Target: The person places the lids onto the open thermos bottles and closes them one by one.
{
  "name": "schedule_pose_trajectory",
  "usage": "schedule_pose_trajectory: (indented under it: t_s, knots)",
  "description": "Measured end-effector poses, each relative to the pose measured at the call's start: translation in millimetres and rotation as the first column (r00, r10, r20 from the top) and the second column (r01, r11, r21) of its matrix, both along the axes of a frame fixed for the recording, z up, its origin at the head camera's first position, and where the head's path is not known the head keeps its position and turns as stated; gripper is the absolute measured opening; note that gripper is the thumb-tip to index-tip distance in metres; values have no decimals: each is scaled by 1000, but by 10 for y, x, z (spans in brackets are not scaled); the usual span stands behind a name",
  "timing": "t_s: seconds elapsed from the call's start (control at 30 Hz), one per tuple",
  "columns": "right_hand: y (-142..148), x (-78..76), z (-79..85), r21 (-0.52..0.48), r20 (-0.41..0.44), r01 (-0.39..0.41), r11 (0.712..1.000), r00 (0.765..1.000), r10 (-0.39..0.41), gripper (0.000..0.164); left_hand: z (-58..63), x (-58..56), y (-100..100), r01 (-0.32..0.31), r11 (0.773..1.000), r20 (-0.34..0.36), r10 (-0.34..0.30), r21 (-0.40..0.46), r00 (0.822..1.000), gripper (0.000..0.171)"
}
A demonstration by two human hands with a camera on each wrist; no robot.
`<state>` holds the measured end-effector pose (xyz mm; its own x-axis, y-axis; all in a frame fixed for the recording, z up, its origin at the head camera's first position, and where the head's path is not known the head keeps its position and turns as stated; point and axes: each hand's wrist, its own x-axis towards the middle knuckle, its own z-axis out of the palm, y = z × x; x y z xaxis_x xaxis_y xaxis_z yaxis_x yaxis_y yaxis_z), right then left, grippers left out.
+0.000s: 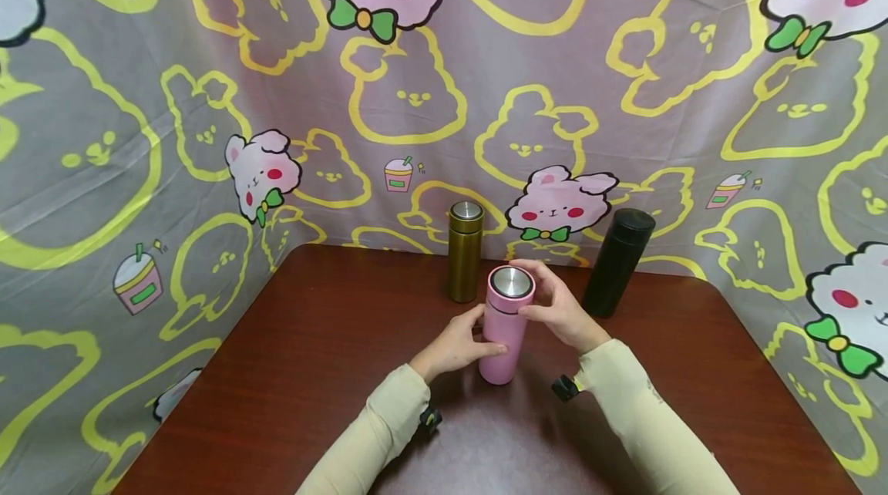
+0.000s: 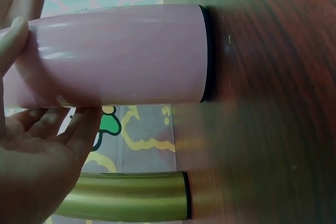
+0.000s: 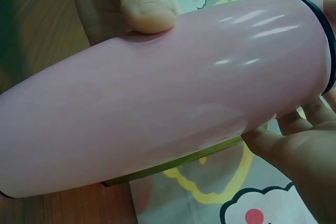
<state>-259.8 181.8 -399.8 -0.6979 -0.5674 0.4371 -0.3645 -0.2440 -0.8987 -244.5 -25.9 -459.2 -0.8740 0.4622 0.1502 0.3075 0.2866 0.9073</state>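
A pink flask point(image 1: 505, 333) with a steel-topped cap point(image 1: 512, 282) stands upright on the brown table point(image 1: 333, 372). My left hand point(image 1: 477, 335) grips its body from the left, thumb in front. My right hand point(image 1: 546, 301) curls round the cap at the top. In the left wrist view the pink flask point(image 2: 121, 56) lies against my left fingers point(image 2: 37, 150), its black base ring on the table. The right wrist view is filled by the pink flask point(image 3: 168, 98), with my right fingers point(image 3: 299, 145) round its cap end and the other hand's thumb point(image 3: 144, 3) pressed on the body.
A gold flask point(image 1: 465, 252) stands just behind the pink one, and a black flask point(image 1: 617, 262) stands to the back right. A cartoon-print cloth point(image 1: 208, 133) walls the table's far sides. The gold flask point(image 2: 126, 196) also shows in the left wrist view.
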Motion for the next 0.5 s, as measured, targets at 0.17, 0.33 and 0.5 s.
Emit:
schedule_pose_trajectory:
  t_s: [0.17,0.33,0.5]
  knots:
    - [-15,36,3,39,-20,111,993,994,-110,61,-16,-15,-3,6,1000,-1,-6,11,1000,51]
    - [-26,63,6,67,-12,181,981,984,-180,64,-18,-19,-2,5,1000,4,-6,13,1000,51]
    - [-41,93,8,84,-19,230,970,973,-229,65,48,27,12,12,999,-5,-12,39,1000,48]
